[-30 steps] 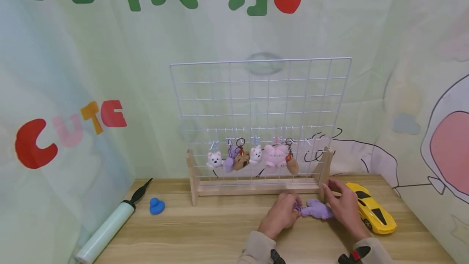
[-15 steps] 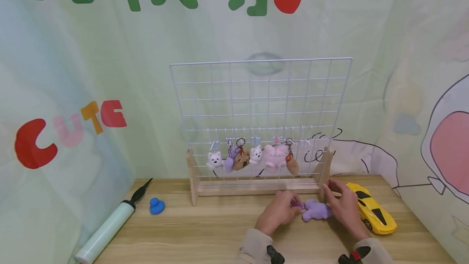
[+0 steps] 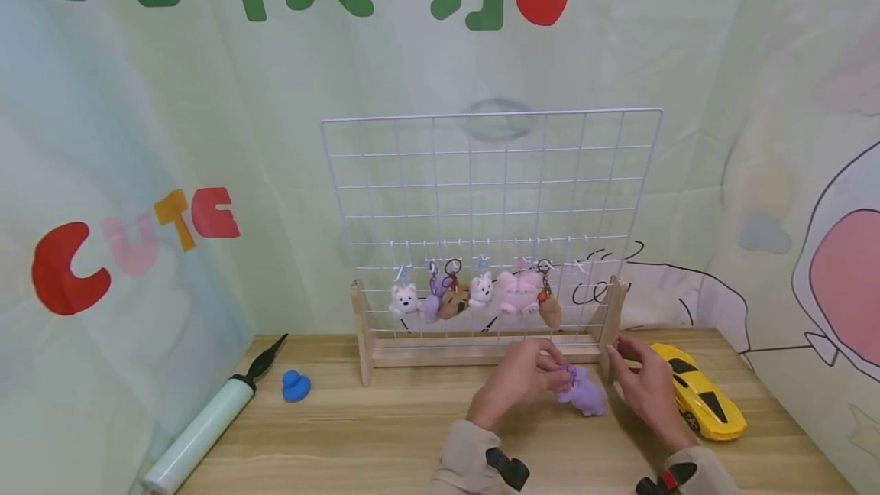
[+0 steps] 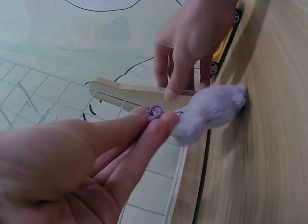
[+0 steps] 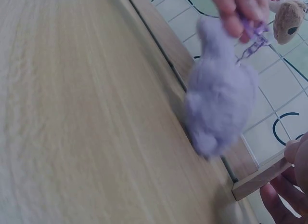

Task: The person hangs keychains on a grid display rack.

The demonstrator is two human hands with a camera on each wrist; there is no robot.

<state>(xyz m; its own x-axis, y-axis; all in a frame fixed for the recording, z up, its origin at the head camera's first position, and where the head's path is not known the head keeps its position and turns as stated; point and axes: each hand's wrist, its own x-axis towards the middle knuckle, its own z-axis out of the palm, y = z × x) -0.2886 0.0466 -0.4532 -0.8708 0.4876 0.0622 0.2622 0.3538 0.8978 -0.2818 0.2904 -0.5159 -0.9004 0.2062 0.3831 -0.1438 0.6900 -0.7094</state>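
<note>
My left hand (image 3: 520, 377) pinches the purple chain of a fluffy purple plush keychain (image 3: 584, 392) between thumb and fingertips. The plush (image 4: 211, 111) hangs tilted from that grip, its lower end close to the tabletop; whether it touches cannot be told. My right hand (image 3: 645, 386) holds the right wooden upright (image 3: 609, 321) of a white wire grid rack (image 3: 502, 174), thumb on one side and fingers on the other. In the right wrist view, the fingers (image 5: 284, 195) of this hand lie around the upright's end. Several plush keychains, including a pink one (image 3: 517, 292), hang from hooks on the grid.
A yellow toy car (image 3: 697, 392) stands just right of my right hand. On the left of the wooden table (image 3: 330, 441) lie a small blue rubber duck (image 3: 296, 386) and a pale hand pump (image 3: 206, 430). A printed cloth backdrop rises behind the rack.
My left hand has risen slightly, lifting the purple keychain by its chain; the plush went from lying flat to hanging tilted. The right hand has stayed on the upright.
</note>
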